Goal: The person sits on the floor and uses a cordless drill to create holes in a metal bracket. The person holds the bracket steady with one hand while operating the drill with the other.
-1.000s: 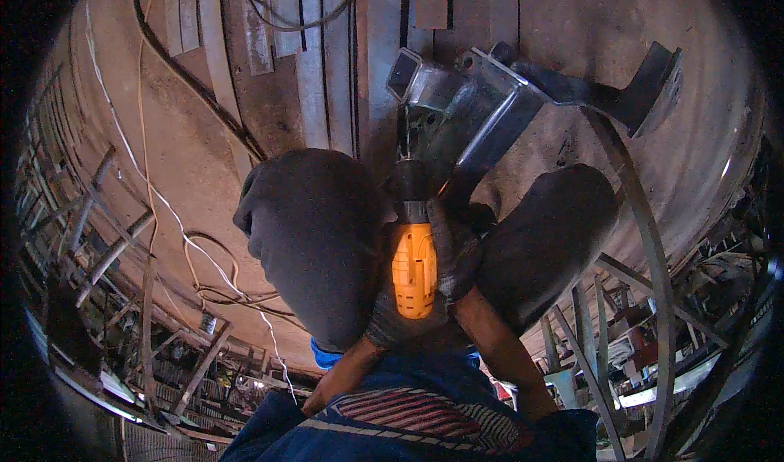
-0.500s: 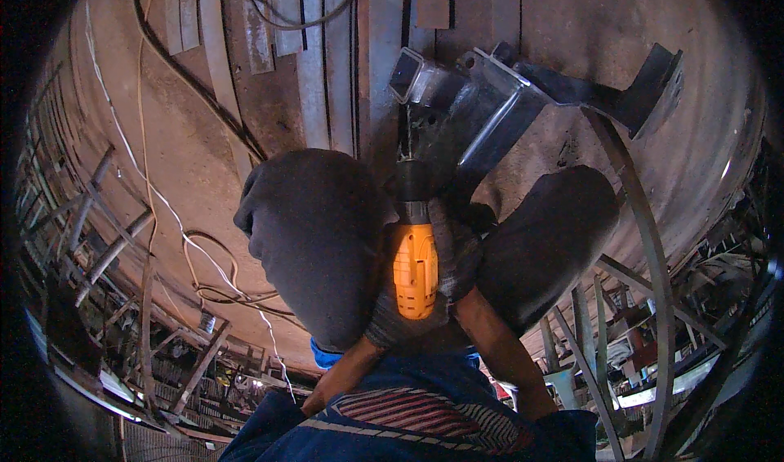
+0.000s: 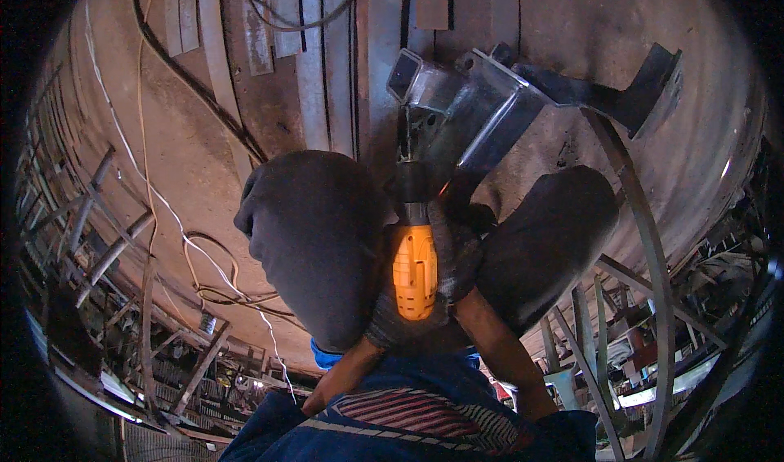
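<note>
An orange-and-black power drill [image 3: 416, 270] is held between my knees, its black chuck facing away from me. The long drill bit [image 3: 407, 131] reaches to a dark welded steel bracket [image 3: 494, 131] beside its square tube end; whether the tip is inside the metal I cannot tell. My left hand [image 3: 396, 323], in a dark knit glove, is closed around the rear underside of the drill, its fingers partly hidden. Against the right side of the drill body, my gloved right hand [image 3: 459, 258] is closed, with its fingers reaching forward toward the chuck.
Flat steel bars [image 3: 314, 70] lie on the brown floor ahead. A dark cable [image 3: 192, 78] and a thin white cord [image 3: 171, 209] run along the left. A curved steel strip [image 3: 649, 233] arcs at the right. Metal racks and scrap [image 3: 106, 249] crowd both sides.
My hands and the drill stay almost in place. The bracket near the bit looks slightly brighter, and a small orange glint shows beside the chuck.
</note>
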### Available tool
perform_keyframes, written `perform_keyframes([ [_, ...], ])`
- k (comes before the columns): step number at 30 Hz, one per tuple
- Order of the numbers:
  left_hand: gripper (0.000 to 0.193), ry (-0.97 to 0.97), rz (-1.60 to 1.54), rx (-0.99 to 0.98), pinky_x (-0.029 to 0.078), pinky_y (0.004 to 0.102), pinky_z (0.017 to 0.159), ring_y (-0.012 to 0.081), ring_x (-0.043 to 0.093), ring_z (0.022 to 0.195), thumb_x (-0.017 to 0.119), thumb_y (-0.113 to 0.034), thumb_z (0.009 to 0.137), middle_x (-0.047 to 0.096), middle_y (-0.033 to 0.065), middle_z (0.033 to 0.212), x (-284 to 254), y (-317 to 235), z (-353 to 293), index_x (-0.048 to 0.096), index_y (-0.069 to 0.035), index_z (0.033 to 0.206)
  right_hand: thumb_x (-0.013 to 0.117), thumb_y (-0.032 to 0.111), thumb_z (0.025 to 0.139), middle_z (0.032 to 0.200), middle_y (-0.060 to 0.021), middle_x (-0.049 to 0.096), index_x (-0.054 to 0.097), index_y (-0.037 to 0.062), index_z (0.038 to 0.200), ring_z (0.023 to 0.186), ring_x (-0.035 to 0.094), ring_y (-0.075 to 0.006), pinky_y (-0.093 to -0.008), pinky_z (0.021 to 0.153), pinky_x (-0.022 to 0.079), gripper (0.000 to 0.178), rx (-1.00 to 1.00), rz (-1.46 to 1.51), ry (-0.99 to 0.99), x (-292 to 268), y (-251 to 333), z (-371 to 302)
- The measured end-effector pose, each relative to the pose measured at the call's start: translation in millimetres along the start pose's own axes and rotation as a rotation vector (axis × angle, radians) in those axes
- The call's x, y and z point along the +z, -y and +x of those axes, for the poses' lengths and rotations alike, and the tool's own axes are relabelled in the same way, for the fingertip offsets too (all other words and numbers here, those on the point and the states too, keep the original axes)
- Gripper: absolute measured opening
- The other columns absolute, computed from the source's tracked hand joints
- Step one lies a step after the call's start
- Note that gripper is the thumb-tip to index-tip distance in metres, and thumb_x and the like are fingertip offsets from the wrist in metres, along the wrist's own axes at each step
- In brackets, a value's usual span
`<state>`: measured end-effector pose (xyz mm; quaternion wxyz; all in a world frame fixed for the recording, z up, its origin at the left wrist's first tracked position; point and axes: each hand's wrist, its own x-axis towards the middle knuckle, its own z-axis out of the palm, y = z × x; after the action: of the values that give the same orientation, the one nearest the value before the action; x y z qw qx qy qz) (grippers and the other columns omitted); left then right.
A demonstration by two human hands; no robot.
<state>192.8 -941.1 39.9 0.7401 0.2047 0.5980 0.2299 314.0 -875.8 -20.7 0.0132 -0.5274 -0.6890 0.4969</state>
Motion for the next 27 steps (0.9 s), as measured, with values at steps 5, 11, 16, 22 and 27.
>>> perform_keyframes([
  [5, 0.061, -0.047, 0.042, 0.057, 0.043, 0.0338, 0.086, 0.0206, 0.053, 0.097, 0.072, -0.021, 0.065, 0.053, 0.0083, 0.108, 3, 1, 1, 0.041, -0.007, 0.116, 0.038, 0.010, 0.087, 0.124, -0.0141, 0.041, 0.033, 0.0032, 0.127, 0.109, 0.044, -0.0218, -0.0335, 0.093, 0.036, 0.041, 0.002, -0.006, -0.001, -3, 1, 0],
  [11, 0.058, -0.027, 0.090, 0.057, 0.044, 0.0335, 0.085, 0.0200, 0.054, 0.095, 0.071, -0.019, 0.065, 0.054, 0.0078, 0.106, 0, -1, 4, 0.042, -0.007, 0.114, 0.036, 0.011, 0.088, 0.125, -0.0142, 0.040, 0.033, 0.0023, 0.127, 0.111, 0.043, -0.0213, -0.0329, 0.094, 0.035, 0.040, 0.003, -0.014, 0.007, -4, -1, 0],
  [16, 0.058, -0.051, 0.221, 0.206, 0.045, 0.0328, 0.083, 0.0192, 0.054, 0.095, 0.072, -0.017, 0.064, 0.054, 0.0075, 0.106, 0, 25, 1, 0.043, -0.007, 0.113, 0.034, 0.011, 0.089, 0.126, -0.0143, 0.040, 0.033, 0.0017, 0.127, 0.112, 0.042, -0.0209, -0.0325, 0.095, 0.035, 0.039, 0.005, -0.010, 0.009, -6, 1, 2],
  [22, 0.059, -0.020, 0.037, 0.121, 0.045, 0.0332, 0.082, 0.0189, 0.054, 0.094, 0.072, -0.014, 0.064, 0.054, 0.0071, 0.107, 2, 24, 1, 0.042, -0.007, 0.114, 0.033, 0.012, 0.090, 0.127, -0.0144, 0.039, 0.033, 0.0009, 0.127, 0.114, 0.041, -0.0203, -0.0319, 0.096, 0.034, 0.038, 0.018, -0.025, 0.015, -11, 3, 3],
  [27, 0.058, -0.045, -0.191, -0.051, 0.045, 0.0334, 0.083, 0.0191, 0.054, 0.096, 0.071, -0.013, 0.065, 0.053, 0.0072, 0.108, 3, 23, 1, 0.042, -0.007, 0.115, 0.031, 0.012, 0.091, 0.128, -0.0145, 0.038, 0.032, 0.0002, 0.127, 0.115, 0.040, -0.0199, -0.0315, 0.097, 0.033, 0.038, 0.003, -0.022, 0.045, -6, 2, 6],
])
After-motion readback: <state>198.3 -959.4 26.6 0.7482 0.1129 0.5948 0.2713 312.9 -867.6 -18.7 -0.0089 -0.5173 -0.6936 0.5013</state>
